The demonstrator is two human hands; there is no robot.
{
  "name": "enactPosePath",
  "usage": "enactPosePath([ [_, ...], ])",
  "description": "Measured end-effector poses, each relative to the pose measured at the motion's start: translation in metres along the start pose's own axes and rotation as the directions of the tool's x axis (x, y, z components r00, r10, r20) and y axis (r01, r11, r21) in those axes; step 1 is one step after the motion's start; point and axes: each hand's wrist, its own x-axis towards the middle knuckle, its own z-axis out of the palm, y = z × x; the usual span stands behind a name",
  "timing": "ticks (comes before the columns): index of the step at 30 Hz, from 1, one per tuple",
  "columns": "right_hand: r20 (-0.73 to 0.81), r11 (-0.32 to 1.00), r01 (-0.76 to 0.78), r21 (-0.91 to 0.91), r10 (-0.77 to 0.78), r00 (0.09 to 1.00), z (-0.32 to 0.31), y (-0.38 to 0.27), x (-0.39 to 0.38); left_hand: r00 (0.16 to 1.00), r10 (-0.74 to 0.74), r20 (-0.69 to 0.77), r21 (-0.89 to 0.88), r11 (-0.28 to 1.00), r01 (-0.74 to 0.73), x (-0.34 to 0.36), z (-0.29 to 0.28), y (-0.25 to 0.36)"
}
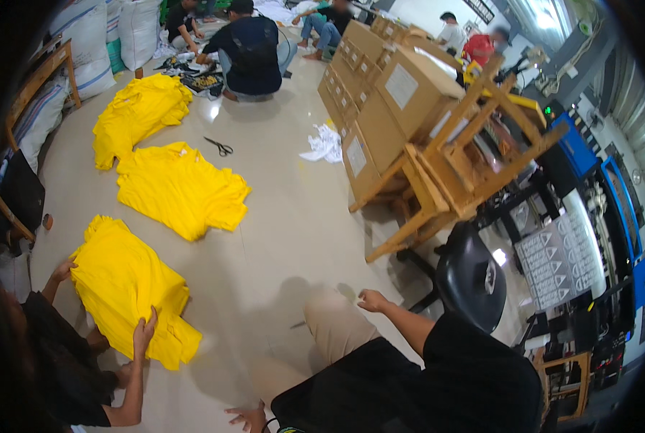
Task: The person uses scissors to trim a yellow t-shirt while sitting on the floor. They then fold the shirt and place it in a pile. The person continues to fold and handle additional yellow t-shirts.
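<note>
My right hand (371,300) is raised beside my bent knee (337,328), fingers curled; anything inside is too small to make out. My left hand (244,417) shows at the lower edge, fingers apart, holding nothing visible. At the lower left, a co-worker (55,368) grips a pile of yellow shirts (127,274) with both hands. Two more yellow piles lie beyond, a middle one (174,187) and a far one (138,108). Black scissors (221,148) rest on the floor right of them.
Stacked cartons (394,101), wooden stools (459,173), a white cloth (324,148) and a black chair (467,281) stand or lie at right, machinery (618,238) beyond. White sacks (84,50) line the left. Several people crouch at the back, one in black (246,58).
</note>
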Motion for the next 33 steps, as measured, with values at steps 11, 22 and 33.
enactPosePath([
  [11,-0.131,0.952,0.241,-0.188,-0.267,0.955,0.205,-0.026,-0.044,0.928,0.287,0.237,-0.363,0.912,-0.189,-0.035,-0.038,-0.110],
  [22,-0.269,0.966,0.215,0.147,-0.170,0.948,0.218,0.012,-0.065,0.332,0.889,0.314,-0.700,0.453,-0.552,-0.261,-0.069,-0.108],
  [33,-0.274,0.899,0.423,-0.116,-0.438,0.856,0.187,-0.049,-0.014,0.593,0.441,0.674,-0.368,0.896,-0.248,-0.300,-0.087,-0.189],
])
